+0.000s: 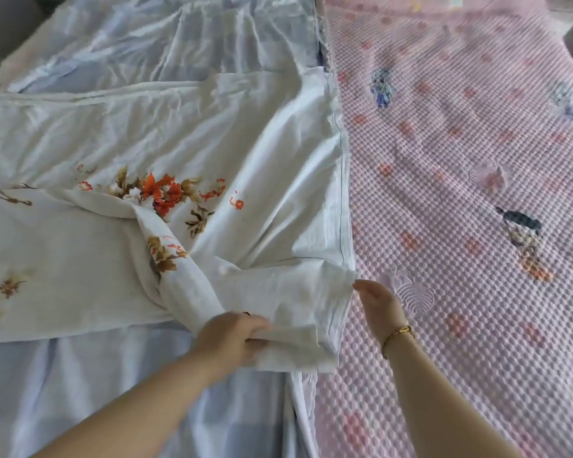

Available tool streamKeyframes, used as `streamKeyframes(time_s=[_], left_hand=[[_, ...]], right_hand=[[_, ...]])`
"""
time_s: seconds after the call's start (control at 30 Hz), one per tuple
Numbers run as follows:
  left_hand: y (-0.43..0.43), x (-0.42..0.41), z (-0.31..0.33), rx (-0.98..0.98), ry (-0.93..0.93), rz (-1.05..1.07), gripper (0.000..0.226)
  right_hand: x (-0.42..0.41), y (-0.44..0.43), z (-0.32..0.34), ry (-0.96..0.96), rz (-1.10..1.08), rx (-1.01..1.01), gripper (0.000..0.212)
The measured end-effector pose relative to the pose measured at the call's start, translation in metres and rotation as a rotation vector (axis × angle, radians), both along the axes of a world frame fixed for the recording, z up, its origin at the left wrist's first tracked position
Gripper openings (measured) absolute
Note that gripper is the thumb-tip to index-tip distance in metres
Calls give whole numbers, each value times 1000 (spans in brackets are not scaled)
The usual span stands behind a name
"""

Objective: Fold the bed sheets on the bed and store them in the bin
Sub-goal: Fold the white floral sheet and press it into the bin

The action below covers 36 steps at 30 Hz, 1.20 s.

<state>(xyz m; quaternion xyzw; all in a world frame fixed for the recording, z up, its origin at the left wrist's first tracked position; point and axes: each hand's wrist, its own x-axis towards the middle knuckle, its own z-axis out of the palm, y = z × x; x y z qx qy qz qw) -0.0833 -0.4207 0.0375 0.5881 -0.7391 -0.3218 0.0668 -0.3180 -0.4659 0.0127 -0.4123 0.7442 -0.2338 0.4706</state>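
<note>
The white flower sheet (212, 133) lies on the bed (460, 160) over a pale blue sheet (113, 391); the left hand (232, 338) grips its bunched near edge, and the right hand (377, 305), fingers loose, is at its corner, which it should pinch, then pull both flat.

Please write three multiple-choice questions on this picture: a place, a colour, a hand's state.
1. Where does the floral sheet lie? A) on the pale blue sheet B) in a bin C) on the floor
2. What colour are its biggest flowers? A) green B) orange C) black
3. What does the left hand do? A) hangs idle B) lies flat C) grips the floral sheet
1 A: blue cloth shows beyond its edges. 2 B: the middle bloom is orange. 3 C: it clutches a bunched fold.
</note>
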Motion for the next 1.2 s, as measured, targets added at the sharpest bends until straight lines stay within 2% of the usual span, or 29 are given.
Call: streamKeyframes(time_s=[0.1,0.17,0.2,0.27,0.33,0.43,0.5,0.53,0.57,0.63,0.7,0.77,0.87,1.03,1.13,1.2], left_hand=[[-32,11,18,-44,252,318,59],[-47,20,27,-166,249,336,66],[-53,25,28,-243,231,314,61],[-66,33,33,-381,208,298,49],[-73,37,42,-458,223,377,41],[-81,44,51,-440,353,562,34],[-86,46,58,-456,306,521,27],[-87,45,61,-465,270,472,31],[-89,45,62,-489,255,419,37],[-94,46,62,-501,270,391,45],[-99,48,66,-505,300,443,61],[-101,45,74,-487,324,457,64],[-104,32,77,-467,308,426,49],[-102,-21,86,-418,298,333,27],[-104,-59,86,-360,347,248,29],[-105,-80,82,-277,322,183,23]], right_hand=[[0,-27,-8,-34,25,-6,41],[3,-44,-16,-63,137,31,57],[6,-50,-19,-11,234,53,61],[12,-60,-30,176,514,105,56],[11,-61,-38,317,717,119,57],[6,-55,-38,332,745,150,73],[8,-51,-33,391,814,114,71],[10,-51,-32,399,819,69,63],[13,-55,-33,351,743,30,51],[20,-67,-25,121,482,44,25],[20,-71,-9,-49,310,106,18],[12,-66,6,-119,276,143,17],[-13,-41,26,3,357,156,26],[-68,21,59,40,236,74,29],[-91,63,59,89,213,143,22],[-106,86,52,94,154,188,19]])
